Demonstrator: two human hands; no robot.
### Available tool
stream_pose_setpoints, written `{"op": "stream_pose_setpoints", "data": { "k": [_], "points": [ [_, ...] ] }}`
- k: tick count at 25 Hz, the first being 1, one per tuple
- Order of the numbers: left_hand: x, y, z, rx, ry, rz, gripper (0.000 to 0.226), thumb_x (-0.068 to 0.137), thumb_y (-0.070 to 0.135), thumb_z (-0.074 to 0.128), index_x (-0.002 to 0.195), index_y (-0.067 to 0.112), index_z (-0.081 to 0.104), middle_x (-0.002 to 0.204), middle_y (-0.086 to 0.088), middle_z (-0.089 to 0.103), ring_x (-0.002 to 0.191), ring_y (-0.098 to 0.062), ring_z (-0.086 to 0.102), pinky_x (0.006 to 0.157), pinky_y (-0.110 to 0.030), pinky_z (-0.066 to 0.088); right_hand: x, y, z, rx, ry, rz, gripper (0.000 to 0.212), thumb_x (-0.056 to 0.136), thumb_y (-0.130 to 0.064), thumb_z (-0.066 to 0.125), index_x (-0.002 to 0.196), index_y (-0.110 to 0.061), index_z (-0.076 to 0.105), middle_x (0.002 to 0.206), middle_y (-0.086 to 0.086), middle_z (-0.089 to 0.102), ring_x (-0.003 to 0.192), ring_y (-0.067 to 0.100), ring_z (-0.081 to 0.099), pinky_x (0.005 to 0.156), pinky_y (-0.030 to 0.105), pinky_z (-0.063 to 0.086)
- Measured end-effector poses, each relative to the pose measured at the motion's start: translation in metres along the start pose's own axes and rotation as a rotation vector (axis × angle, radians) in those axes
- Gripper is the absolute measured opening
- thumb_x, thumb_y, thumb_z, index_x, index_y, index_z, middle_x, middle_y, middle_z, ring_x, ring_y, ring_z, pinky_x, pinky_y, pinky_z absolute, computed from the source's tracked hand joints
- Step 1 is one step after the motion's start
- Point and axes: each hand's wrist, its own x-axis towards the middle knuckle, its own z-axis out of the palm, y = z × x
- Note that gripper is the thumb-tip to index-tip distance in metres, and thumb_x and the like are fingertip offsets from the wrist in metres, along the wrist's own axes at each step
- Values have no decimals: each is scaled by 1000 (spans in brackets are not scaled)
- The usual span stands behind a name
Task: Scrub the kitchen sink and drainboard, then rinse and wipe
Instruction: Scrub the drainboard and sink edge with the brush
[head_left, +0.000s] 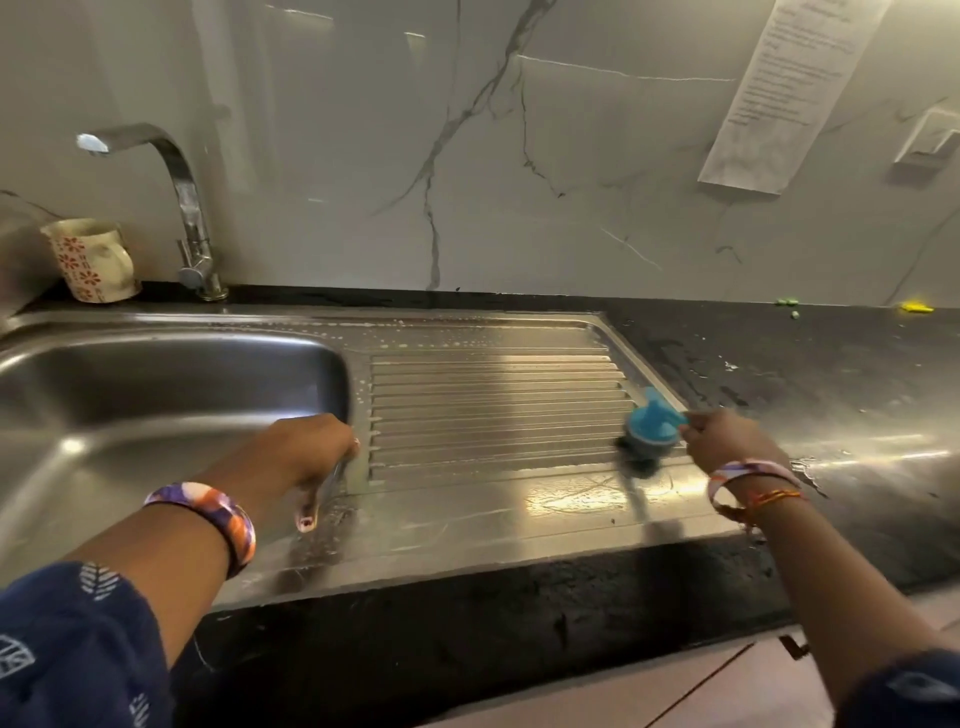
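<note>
Gripping one blue scrub brush (649, 431) by its handle, your right hand (722, 439) presses its bristles on the right edge of the ridged drainboard (493, 405); your left hand (311, 447) rests flat, fingers straight, on the strip between drainboard and the one sink basin (156, 384); one tap (182, 208) and one flowered mug (93, 260) stand behind the basin; one bangle circles each wrist.

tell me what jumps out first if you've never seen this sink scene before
The bright blue scrub brush stands out first, gripped by the right hand at the right end of the ribbed steel drainboard. Next comes the left hand, resting on the strip between the drainboard and the sink basin. At the back left, a flowered mug stands beside the chrome tap.
</note>
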Motion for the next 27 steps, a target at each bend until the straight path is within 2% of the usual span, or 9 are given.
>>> {"op": "stream_pose_setpoints", "data": {
  "k": [2, 4, 7, 10, 13, 16, 20, 24, 27],
  "points": [
    [-2, -1, 1, 44, 2, -4, 71, 52, 8, 89, 115, 24, 60, 118, 3, 61, 104, -20, 59, 92, -34, 47, 10, 13, -4, -133, 57, 125, 25, 94, -21, 52, 116, -13, 61, 95, 10, 63, 83, 23, 57, 83, 39, 51],
    [-5, 2, -2, 65, -6, -1, 80, 51, 12, 91, 122, 26, 57, 125, 4, 56, 112, -20, 56, 95, -34, 46, 8, 1, 2, -158, 76, 118, 25, 92, -16, 55, 114, -6, 60, 99, 13, 63, 86, 26, 59, 82, 39, 51],
    [-7, 3, -4, 70, 2, -2, 69, 51, 15, 91, 110, 28, 58, 120, 6, 56, 105, -19, 56, 90, -33, 47, -24, -47, 24, -164, 133, -30, 25, 98, -17, 44, 114, -4, 59, 108, 12, 66, 98, 28, 65, 78, 34, 49],
    [-3, 3, -1, 92, -10, -45, 64, 54, 13, 89, 109, 27, 59, 116, 6, 57, 101, -19, 57, 82, -30, 46, -78, -114, 45, -133, 110, -274, 32, 102, -15, 29, 120, -4, 54, 114, 11, 64, 103, 27, 65, 81, 34, 50],
    [0, 6, 0, 194, 12, 3, 25, 84, 18, 65, 109, 18, 62, 117, -6, 62, 94, -23, 58, 69, -30, 42, -117, -168, 52, 27, -28, -482, 33, 101, -12, 30, 124, -3, 52, 118, 14, 62, 108, 31, 61, 86, 37, 49],
    [1, 8, -4, 306, 34, 137, 29, 93, 24, 48, 117, 14, 61, 122, -9, 59, 105, -26, 56, 77, -29, 40, -104, -182, 55, 234, -225, -536, 28, 95, -12, 42, 114, -2, 60, 113, 19, 64, 106, 35, 60, 81, 34, 47],
    [-4, 11, -8, 142, -24, 21, 29, 85, 10, 58, 113, 14, 61, 122, -5, 56, 109, -24, 54, 85, -27, 39, -36, -116, 44, 311, -147, -343, 32, 97, -22, 47, 110, -1, 67, 104, 20, 67, 98, 32, 62, 70, 26, 38],
    [4, 5, -2, 52, -45, -27, 38, 71, 2, 69, 105, 16, 63, 110, -4, 62, 97, -21, 60, 79, -28, 44, 31, -19, 6, 124, -13, 35, 34, 97, -26, 47, 109, 1, 63, 85, 13, 60, 74, 22, 53, 75, 35, 45],
    [17, -3, 5, 7, -4, -34, 13, 82, 11, 59, 93, 16, 64, 100, -3, 65, 89, -19, 61, 77, -30, 48, 46, -11, 6, 59, 24, 100, 33, 95, -29, 50, 109, -1, 61, 89, 13, 58, 79, 26, 56, 74, 34, 47]
  ]
}}
